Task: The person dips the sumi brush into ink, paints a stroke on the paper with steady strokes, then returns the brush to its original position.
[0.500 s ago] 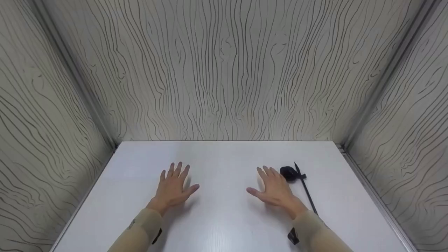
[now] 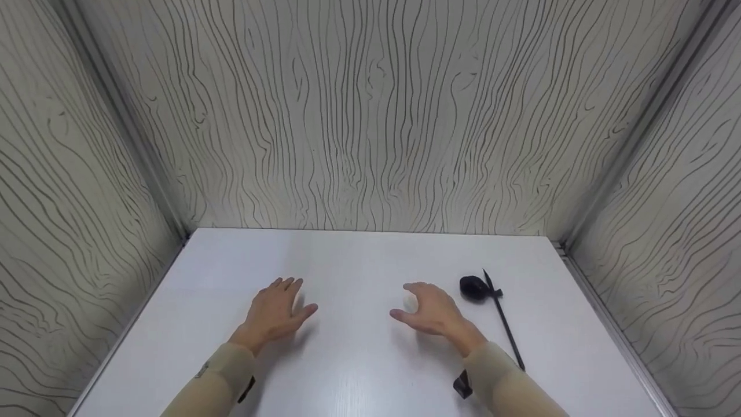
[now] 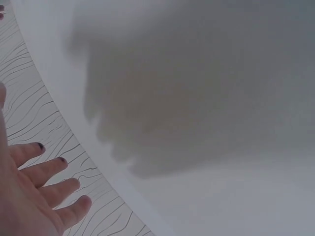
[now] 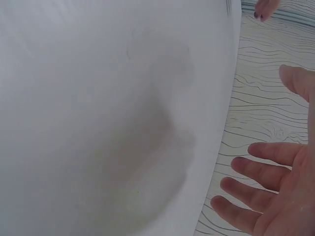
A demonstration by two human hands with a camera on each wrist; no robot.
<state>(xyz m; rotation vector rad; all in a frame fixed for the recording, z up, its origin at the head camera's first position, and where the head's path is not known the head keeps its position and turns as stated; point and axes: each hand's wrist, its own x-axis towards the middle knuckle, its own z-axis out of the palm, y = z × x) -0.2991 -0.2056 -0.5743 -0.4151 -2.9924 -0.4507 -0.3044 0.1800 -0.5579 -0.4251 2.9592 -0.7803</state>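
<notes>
My left hand (image 2: 271,313) is held over the white table on the left, palm down. Its thumb stands apart from loosely bent fingers, and nothing is in it. In the left wrist view its fingers (image 3: 45,173) are spread over a shadow-marked tabletop. The right hand (image 2: 433,313) hovers likewise on the other side, fingers bent a little and thumb out, holding nothing. Just right of it lies a black rounded lump (image 2: 474,288), joined or touching a thin black stick (image 2: 508,330) with a pointed far end and a small crosspiece. Neither hand touches them.
The white tabletop (image 2: 353,260) ends at a wood-grain patterned back wall (image 2: 370,116). Similar panels rise at the left (image 2: 58,202) and right (image 2: 683,220), with metal strips in the corners. Each wrist has a dark device below its cuff.
Both hands have shifted slightly left in the view, and their fingers have gone from straight and spread to loosely bent. The right hand now sits farther from the black lump.
</notes>
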